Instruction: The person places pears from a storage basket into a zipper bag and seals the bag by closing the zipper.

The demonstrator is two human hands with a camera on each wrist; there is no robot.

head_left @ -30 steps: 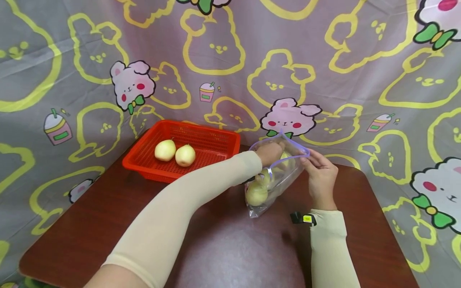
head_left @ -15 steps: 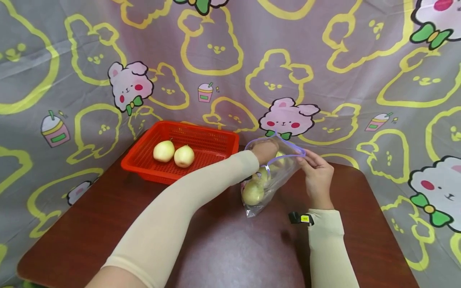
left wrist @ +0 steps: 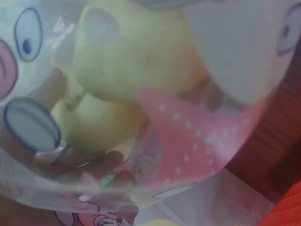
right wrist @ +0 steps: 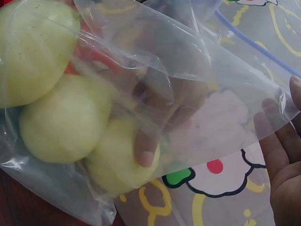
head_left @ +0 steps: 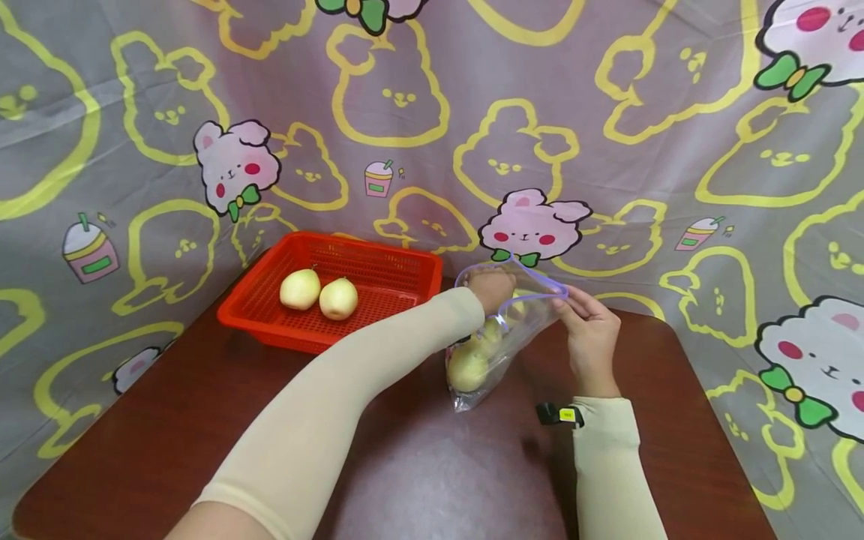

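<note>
A clear zip bag (head_left: 502,352) with a purple rim and printed cartoon figures is tilted over the table, its mouth spread. Several pale yellow pears are in it; one pear (head_left: 467,370) lies at its lower end. My left hand (head_left: 491,289) reaches inside through the mouth. In the right wrist view its thumb lies on the uppermost pear (right wrist: 113,160), and the left wrist view shows fingers (left wrist: 101,162) curled beside a pear (left wrist: 101,122), partly veiled by the plastic. At the bag's right corner, my right hand (head_left: 590,330) pinches the rim.
A red plastic basket (head_left: 246,326) holding two pears (head_left: 319,295) stands at the back left of the brown table (head_left: 432,465). Right behind the table hangs a patterned cloth (head_left: 418,75). A small black wrist device (head_left: 556,414) sits at the right cuff.
The head view has shifted slightly. Both hands and the bag have drifted a little to the left, with the left hand still inside the bag and the right still at its rim.
</note>
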